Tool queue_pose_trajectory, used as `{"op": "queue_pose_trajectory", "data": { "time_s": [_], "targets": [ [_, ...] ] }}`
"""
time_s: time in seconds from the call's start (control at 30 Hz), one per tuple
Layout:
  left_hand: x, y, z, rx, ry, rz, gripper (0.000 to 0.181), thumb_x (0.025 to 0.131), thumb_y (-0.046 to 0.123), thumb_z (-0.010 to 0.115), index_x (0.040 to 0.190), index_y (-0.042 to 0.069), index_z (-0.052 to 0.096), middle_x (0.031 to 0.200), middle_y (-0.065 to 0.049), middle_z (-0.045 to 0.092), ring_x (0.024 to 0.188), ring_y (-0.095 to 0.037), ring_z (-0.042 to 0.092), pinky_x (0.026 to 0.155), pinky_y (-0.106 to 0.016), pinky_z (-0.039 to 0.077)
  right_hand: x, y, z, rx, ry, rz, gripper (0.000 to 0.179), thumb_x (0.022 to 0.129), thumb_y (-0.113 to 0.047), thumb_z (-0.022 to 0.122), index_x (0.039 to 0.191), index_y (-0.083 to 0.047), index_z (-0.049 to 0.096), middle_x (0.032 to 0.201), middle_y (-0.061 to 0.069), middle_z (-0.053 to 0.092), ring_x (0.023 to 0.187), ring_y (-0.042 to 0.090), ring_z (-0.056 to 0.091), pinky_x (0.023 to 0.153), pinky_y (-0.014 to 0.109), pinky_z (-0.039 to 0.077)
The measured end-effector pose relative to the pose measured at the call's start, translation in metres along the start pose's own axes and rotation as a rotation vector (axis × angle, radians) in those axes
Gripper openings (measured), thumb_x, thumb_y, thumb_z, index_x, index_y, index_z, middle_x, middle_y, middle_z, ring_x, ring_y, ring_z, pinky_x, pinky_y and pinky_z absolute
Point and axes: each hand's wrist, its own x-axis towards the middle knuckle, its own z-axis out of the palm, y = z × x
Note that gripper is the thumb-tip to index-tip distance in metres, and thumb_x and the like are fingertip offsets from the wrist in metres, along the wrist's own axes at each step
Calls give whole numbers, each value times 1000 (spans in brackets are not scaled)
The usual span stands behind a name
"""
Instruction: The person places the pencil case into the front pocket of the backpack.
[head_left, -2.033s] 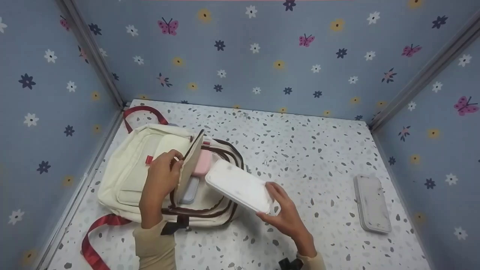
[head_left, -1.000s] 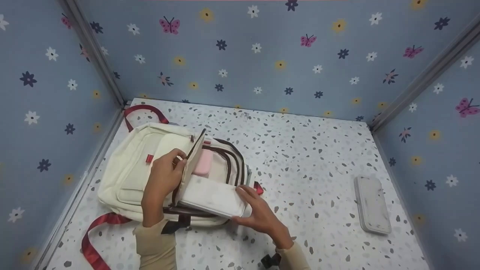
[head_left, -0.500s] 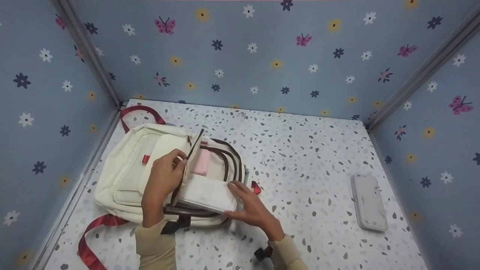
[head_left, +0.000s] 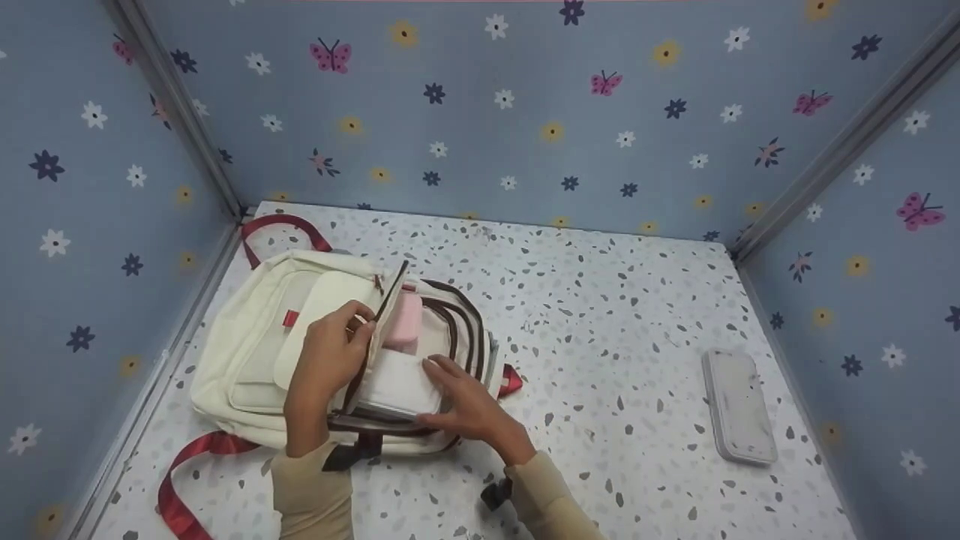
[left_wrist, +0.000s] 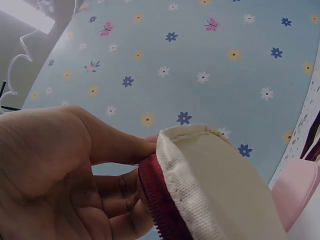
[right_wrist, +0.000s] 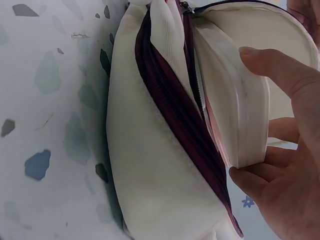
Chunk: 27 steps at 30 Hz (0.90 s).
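A cream backpack (head_left: 236, 341) lies on the speckled tabletop, its front pocket unzipped. My left hand (head_left: 330, 356) pinches the zippered edge of the pocket flap (head_left: 384, 315) and holds it up; in the left wrist view, thumb and fingers meet at the flap's edge (left_wrist: 172, 170). With thumb and fingers, my right hand (head_left: 472, 409) grips the outer end of a white rounded rectangular case (head_left: 397, 382), whose far end is hidden inside the pocket. The right wrist view has the case (right_wrist: 250, 110) tilted within the pocket's opening. A pink case (head_left: 406, 322) sits in the pocket beside it.
A greyish-white rectangular case (head_left: 740, 405) lies at the table's right. Red straps (head_left: 180, 487) extend from the backpack on the left. Flower-patterned walls (head_left: 525, 112) enclose the table at the back and both sides.
My right hand has brought the white case left and down from above the backpack, sliding it deeper into the pocket. My left hand keeps holding the flap in about the same place.
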Motion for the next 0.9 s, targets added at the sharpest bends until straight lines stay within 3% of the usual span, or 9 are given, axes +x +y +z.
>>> {"op": "queue_pose_trajectory", "data": {
  "time_s": [0.33,0.5,0.63,0.77,0.9],
  "targets": [
    [0,-1,0,5,4,-10,10,94,11,57,100,7,63,82,-11,67,76,-24,62,71,-40,45,14,-3,11,38,-12,0,85,80,-44,73,149,-14,33,155,11,30,140,28,33,111,41,31],
    [-1,-2,1,3,10,-14,9,94,11,58,99,6,63,80,-10,66,73,-24,61,69,-39,45,7,-9,13,24,42,75,86,79,-42,75,148,-12,33,155,14,27,140,29,33,111,42,32],
    [-2,-2,1,0,26,-12,8,93,10,59,98,6,64,80,-11,67,73,-24,61,70,-39,44,-1,-21,9,32,114,144,83,81,-39,74,146,-5,35,150,19,36,136,31,39,109,41,34],
    [-1,-2,1,-10,36,-9,8,92,8,58,97,6,64,78,-10,66,71,-23,59,69,-38,44,-13,-30,0,141,145,191,66,87,-23,69,141,1,41,131,19,57,115,29,58,97,38,47],
    [0,-2,1,-20,50,0,8,93,8,58,97,6,65,75,-9,64,67,-21,56,66,-36,42,-22,-32,-5,299,77,225,54,91,-11,60,141,1,41,122,17,63,107,27,64,89,34,51]
  ]
}}
